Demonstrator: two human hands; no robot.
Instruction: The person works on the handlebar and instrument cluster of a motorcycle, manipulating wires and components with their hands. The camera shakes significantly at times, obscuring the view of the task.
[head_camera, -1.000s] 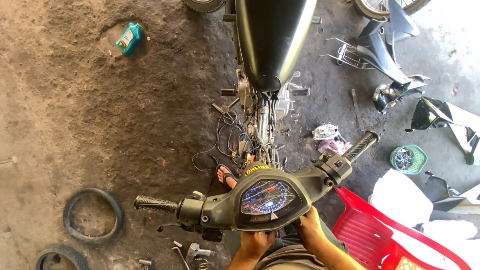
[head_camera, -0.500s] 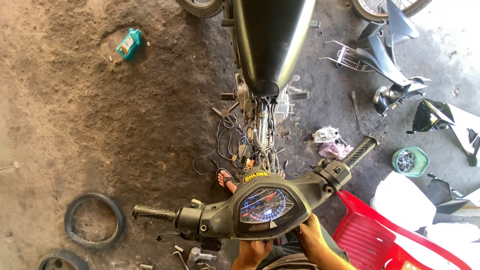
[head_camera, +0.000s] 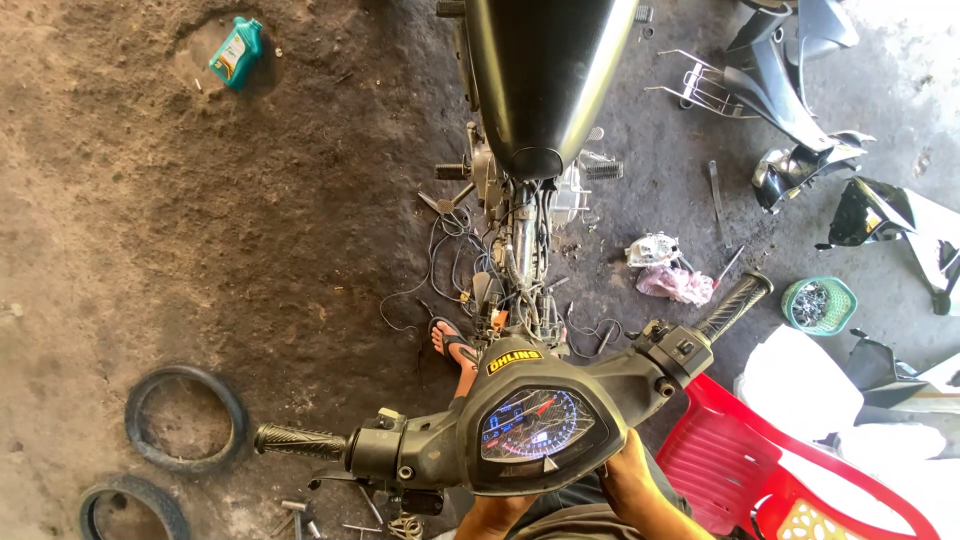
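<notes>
I look down on a stripped motorcycle (head_camera: 530, 190) with bare frame, loose wires and a black seat. Its black handlebar unit (head_camera: 520, 430), with a round-edged speedometer in the middle and rubber grips at both ends, is turned a little to one side. My left hand (head_camera: 497, 513) holds the near underside of the unit, just below the speedometer. My right hand (head_camera: 630, 480) grips the near edge of the housing to the right of the dial. My foot in a sandal (head_camera: 455, 350) rests on the ground beside the frame.
A red plastic chair (head_camera: 760, 470) stands close at the right. Black body panels (head_camera: 800, 150) and a green basket of small parts (head_camera: 818, 305) lie at the far right. Two tyres (head_camera: 185, 420) lie at the left, a teal oil bottle (head_camera: 236, 52) far left, small tools (head_camera: 300, 512) below.
The view has drifted slightly, so the handlebar unit sits a bit lower and further left in the picture. Both hands stay on its near edge.
</notes>
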